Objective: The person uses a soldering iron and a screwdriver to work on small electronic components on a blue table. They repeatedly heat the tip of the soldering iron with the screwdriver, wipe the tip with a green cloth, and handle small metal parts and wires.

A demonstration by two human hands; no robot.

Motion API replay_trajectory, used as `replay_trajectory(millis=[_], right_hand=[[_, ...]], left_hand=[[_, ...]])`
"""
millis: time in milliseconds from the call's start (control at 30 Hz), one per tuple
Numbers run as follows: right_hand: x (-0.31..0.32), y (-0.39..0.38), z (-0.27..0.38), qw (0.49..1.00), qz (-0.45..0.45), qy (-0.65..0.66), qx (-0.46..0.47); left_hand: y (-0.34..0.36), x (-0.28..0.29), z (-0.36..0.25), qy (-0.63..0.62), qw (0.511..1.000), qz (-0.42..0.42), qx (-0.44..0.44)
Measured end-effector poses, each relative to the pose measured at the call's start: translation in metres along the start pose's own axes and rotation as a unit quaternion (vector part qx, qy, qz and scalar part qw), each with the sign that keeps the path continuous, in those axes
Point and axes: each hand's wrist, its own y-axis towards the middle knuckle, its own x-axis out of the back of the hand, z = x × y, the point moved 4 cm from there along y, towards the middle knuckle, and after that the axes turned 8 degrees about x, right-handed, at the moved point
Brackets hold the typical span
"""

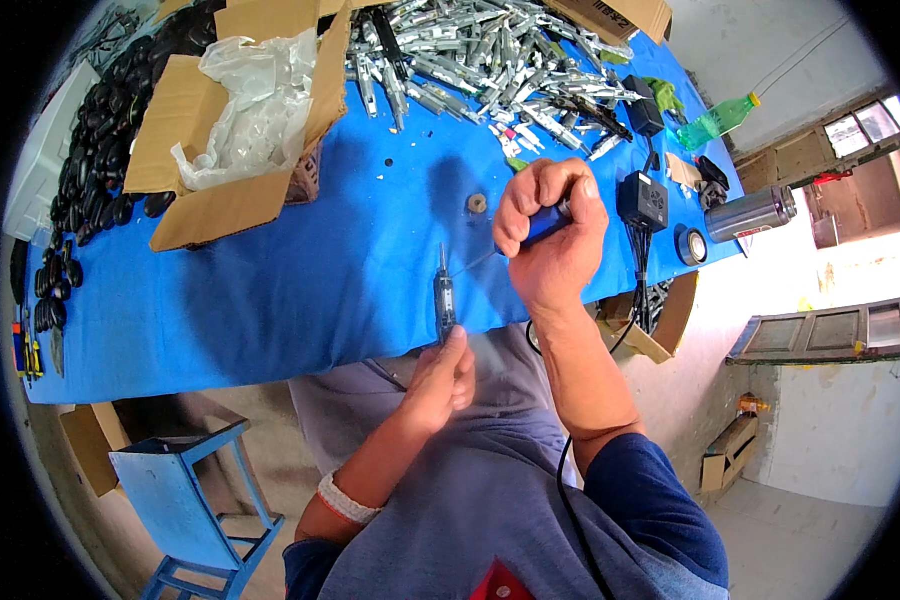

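My left hand [438, 385] pinches the lower end of a slim dark grey device [444, 300] with a thin metal tip. It is held upright in front of the blue-covered table. My right hand [560, 225] is closed around a blue-handled tool [544, 224]. A thin shaft runs from this tool toward the upper part of the device; whether the two touch I cannot tell. Most of the handle is hidden by my fingers. A small round brown piece [477, 203] lies on the cloth near my right hand.
A large heap of slim metallic parts [490, 60] covers the back of the blue table [300, 310]. An open cardboard box [170, 120] with clear plastic and many black oval pieces [100, 140] are at left. A black fan box [643, 200], tape roll [691, 246] and steel flask [750, 213] stand right.
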Motion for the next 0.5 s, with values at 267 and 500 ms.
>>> replay_trajectory(millis=[267, 500], right_hand=[[0.0032, -0.0017, -0.0021, 0.998, -0.031, -0.019, 0.050], [0.0067, -0.0015, -0.0010, 0.996, -0.016, -0.036, 0.078]], left_hand=[[-0.0006, -0.0007, 0.0010, -0.006, 1.000, -0.003, 0.002], [0.0006, -0.0001, 0.0015, -0.008, 1.000, 0.003, 0.001]])
